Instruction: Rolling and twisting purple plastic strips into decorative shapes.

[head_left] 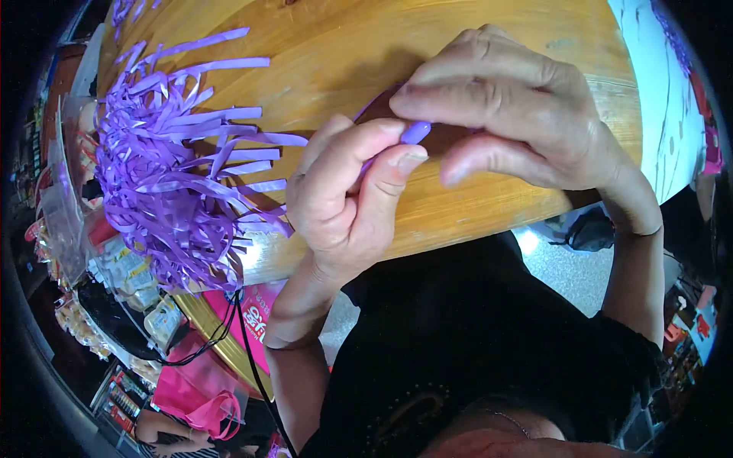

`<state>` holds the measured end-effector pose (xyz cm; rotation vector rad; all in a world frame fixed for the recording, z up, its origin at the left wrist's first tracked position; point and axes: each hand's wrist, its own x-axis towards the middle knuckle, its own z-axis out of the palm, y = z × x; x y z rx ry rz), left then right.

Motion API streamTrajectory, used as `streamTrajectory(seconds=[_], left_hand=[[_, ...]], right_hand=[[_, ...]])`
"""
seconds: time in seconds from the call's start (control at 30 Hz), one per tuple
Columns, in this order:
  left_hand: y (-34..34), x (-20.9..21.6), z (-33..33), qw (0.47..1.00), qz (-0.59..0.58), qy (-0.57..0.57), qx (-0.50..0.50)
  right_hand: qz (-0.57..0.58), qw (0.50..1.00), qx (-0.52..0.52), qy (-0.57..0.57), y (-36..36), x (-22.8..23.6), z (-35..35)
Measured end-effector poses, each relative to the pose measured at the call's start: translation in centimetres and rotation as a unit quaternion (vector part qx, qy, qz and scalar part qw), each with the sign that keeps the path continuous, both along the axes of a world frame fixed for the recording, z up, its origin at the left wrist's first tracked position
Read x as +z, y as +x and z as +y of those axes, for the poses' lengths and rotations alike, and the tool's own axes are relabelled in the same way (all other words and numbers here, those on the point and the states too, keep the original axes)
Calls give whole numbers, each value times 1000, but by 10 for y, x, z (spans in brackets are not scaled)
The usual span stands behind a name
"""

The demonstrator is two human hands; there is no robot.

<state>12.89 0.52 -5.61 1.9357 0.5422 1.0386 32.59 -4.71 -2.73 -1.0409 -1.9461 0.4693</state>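
Note:
Above the wooden table, my left hand (343, 187) is closed, pinching a purple ribbon (416, 133) between thumb and forefinger. The ribbon's end shows as a small rounded loop or roll at the fingertips; most of the rest is hidden by the hand. A thin purple edge, perhaps more of the ribbon, runs behind the two hands. My right hand (508, 114) hovers just to the right, thumb apart from the fingers, with nothing visible in its grasp. Its fingertips come close to the ribbon's end; whether they touch it I cannot tell.
A large heap of purple ribbon strips (172, 168) covers the table's left side, loose ends pointing right. The wooden table (496, 217) has a curved near edge. Left of and below it are plastic packages (130, 271), a pink bag (198, 389) and black cords (248, 343).

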Motion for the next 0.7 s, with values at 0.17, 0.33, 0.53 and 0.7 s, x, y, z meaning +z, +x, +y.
streamTrajectory(seconds=[0.17,0.33,0.53,0.7], left_hand=[[7,2,-6,998,-57,-13,-39],[6,15,-7,998,43,28,-31],[-4,16,14,995,74,33,62],[12,1,31,993,-9,-98,61]], right_hand=[[-63,996,-19,66,2,8,-9],[-3,999,-21,-32,10,28,-21],[488,833,13,-261,47,33,-45],[635,738,-8,-227,118,45,-92]])
